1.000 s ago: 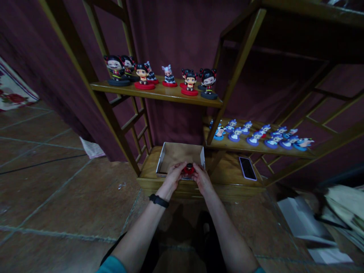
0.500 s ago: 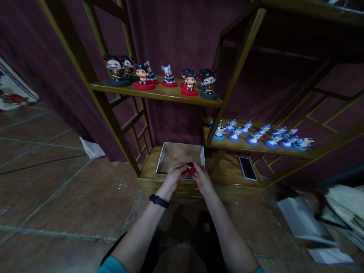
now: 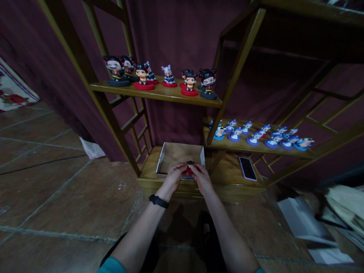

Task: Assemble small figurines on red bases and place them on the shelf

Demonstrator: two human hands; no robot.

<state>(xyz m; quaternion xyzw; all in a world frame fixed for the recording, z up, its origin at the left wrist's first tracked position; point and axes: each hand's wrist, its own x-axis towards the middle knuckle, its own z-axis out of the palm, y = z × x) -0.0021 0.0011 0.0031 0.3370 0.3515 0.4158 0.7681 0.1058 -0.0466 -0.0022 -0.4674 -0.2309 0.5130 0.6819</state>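
Note:
Between my two hands is a small figurine [image 3: 190,165] with black hair and a red base, its lower part partly covered by fingers. My left hand [image 3: 175,174] grips it from the left, a black band on that wrist. From the right, my right hand [image 3: 202,177] closes its fingers on the same figurine. Both hands are over the front edge of a shallow cardboard box [image 3: 182,149], which sits on the lowest wooden board of the shelf unit.
Black-haired figurines [image 3: 142,74] on red and dark bases line the upper shelf [image 3: 159,91]. Several purple-and-blue figurines [image 3: 254,138] occupy the right shelf. A phone [image 3: 248,168] lies on the lowest board. White boxes [image 3: 305,222] and a pale bag [image 3: 345,204] are on the floor at right.
The figurine has turned upright in my fingers, so its face now shows. My right fingers have shifted slightly over it; the shelves and their figurines are unchanged.

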